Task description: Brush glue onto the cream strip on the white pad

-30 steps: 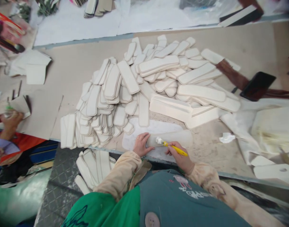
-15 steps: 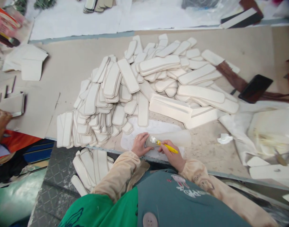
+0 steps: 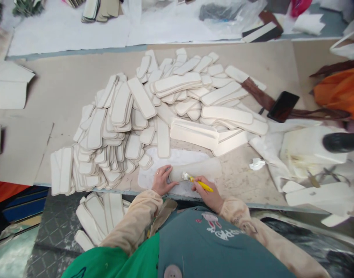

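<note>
Head view. The left hand [image 3: 163, 180] lies with thumb and fingers spread at the near left end of a pale strip [image 3: 204, 168], gripping nothing that can be made out. The right hand [image 3: 208, 191] is closed round the yellow handle of a brush [image 3: 205, 184], whose tip carries white paste and sits over the strip, between the hands. Contact between tip and strip cannot be confirmed. The strip lies just beyond the hands on a white sheet [image 3: 148, 175], which rests on the bench [image 3: 29, 154].

A large heap of pale strips [image 3: 141, 97] spreads beyond and to the left of the hands; a folded piece [image 3: 194, 134] lies at its near edge. Right of the right hand is a crumpled white scrap [image 3: 257, 164], and farther right a whitish tub [image 3: 305, 144]. A black phone [image 3: 283, 106] lies beyond the scrap. More strips [image 3: 94, 216] lie below the bench edge, left of the left hand.
</note>
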Available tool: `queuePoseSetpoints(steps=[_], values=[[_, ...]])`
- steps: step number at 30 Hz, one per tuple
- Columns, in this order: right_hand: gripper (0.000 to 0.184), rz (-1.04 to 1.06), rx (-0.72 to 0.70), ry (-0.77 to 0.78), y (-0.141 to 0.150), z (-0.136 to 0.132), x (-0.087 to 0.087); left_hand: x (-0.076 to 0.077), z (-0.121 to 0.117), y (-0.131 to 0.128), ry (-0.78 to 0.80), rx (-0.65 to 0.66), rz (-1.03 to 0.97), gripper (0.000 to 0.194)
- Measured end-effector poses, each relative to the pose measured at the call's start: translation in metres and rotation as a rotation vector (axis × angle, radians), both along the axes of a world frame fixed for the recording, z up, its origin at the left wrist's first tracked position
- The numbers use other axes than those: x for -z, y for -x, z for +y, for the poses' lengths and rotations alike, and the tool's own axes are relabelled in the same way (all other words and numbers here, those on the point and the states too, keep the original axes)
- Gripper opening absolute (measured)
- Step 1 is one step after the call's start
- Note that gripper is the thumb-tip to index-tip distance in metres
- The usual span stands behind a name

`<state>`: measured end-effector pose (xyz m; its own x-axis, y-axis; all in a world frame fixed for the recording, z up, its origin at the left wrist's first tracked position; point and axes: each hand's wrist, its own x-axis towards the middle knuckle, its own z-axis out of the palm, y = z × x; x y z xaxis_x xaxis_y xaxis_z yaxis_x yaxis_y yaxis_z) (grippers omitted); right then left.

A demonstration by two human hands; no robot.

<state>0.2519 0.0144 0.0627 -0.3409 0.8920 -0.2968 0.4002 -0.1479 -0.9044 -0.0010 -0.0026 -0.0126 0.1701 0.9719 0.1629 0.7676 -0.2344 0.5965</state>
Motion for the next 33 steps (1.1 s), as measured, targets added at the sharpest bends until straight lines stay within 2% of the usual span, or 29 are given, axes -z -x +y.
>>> queuePoseSetpoints(steps=[3, 6, 9, 11, 14, 17, 19, 21, 24, 26, 29, 31, 33], values=[[0.018, -0.029, 0.035, -0.017, -0.008, 0.005, -0.001, 0.001, 0.0, 0.0, -0.005, 0.003, 0.008, 0.073], [0.019, -0.144, 0.181, -0.081, -0.042, 0.012, -0.004, 0.004, 0.0, 0.001, -0.017, 0.008, 0.007, 0.074], [0.02, -0.279, 0.265, -0.236, -0.072, 0.013, -0.006, 0.004, 0.0, 0.001, -0.008, 0.011, 0.013, 0.074], [0.021, -0.397, 0.192, -0.399, -0.074, 0.01, -0.005, 0.004, 0.0, 0.001, 0.013, 0.008, 0.023, 0.074], [0.02, -0.541, -0.061, -0.585, -0.052, 0.001, -0.002, 0.001, 0.0, 0.0, 0.034, 0.002, 0.04, 0.074], [0.02, -0.404, -0.337, -0.616, -0.024, -0.005, -0.003, -0.002, 0.0, 0.001, 0.019, 0.022, 0.054, 0.075], [0.02, -0.227, -0.405, -0.584, -0.017, -0.004, -0.007, -0.005, 0.001, 0.003, 0.005, 0.048, 0.065, 0.076], [0.019, -0.093, -0.295, -0.548, -0.023, -0.001, -0.013, -0.009, 0.002, 0.006, 0.005, 0.08, 0.074, 0.081], [0.021, -0.01, 0.038, -0.513, -0.053, 0.004, -0.018, -0.016, 0.003, 0.012, 0.02, 0.146, 0.076, 0.085], [0.023, -0.006, 0.21, -0.473, -0.078, 0.003, -0.018, -0.02, 0.005, 0.017, 0.015, 0.147, 0.068, 0.073], [0.026, -0.009, 0.391, -0.426, -0.109, -0.007, -0.015, -0.023, 0.014, 0.021, -0.019, 0.047, 0.033, 0.045], [0.026, -0.012, 0.472, -0.415, -0.123, -0.017, -0.012, -0.027, 0.029, 0.02, -0.064, -0.015, 0.019, 0.034], [0.027, -0.025, 0.508, -0.407, -0.13, -0.028, -0.01, -0.033, 0.054, 0.013, -0.134, -0.016, 0.03, 0.029]])
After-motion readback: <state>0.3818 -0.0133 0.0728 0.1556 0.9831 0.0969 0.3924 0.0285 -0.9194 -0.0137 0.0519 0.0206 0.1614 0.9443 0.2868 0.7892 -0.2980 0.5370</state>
